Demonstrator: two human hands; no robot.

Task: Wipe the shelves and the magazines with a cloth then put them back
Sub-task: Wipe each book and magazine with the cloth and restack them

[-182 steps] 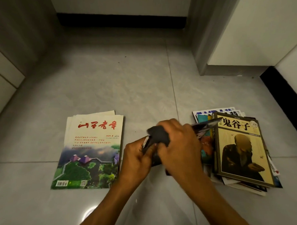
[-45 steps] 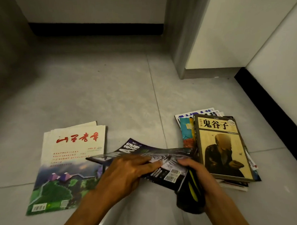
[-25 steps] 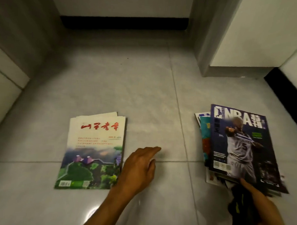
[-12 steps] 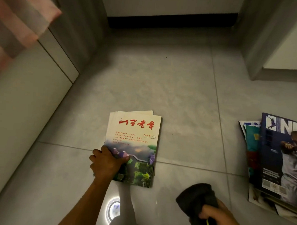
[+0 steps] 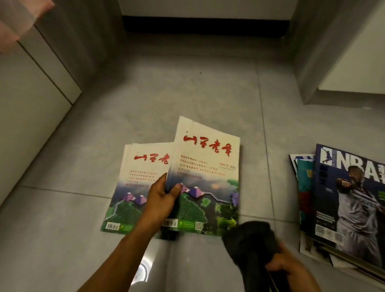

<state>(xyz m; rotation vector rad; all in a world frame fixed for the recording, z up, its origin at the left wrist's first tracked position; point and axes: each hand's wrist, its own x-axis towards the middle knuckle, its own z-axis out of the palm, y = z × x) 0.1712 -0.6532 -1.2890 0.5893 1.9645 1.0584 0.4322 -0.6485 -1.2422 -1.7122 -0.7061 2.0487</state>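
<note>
Rightward, "NBA" tops a magazine stack (image 5: 348, 206); left hand (image 5: 161, 197) pinches a red-titled magazine (image 5: 205, 179), right hand (image 5: 290, 267) grips a cloth (image 5: 249, 239).

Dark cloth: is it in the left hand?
No. The right hand grips the dark cloth, while the left hand pinches the top white magazine.

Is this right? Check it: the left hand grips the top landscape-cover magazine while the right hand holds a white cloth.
One detail is wrong: the cloth in the right hand is dark, nearly black, not white. The head view shows it. The left hand does grip the top landscape-cover magazine.
</note>
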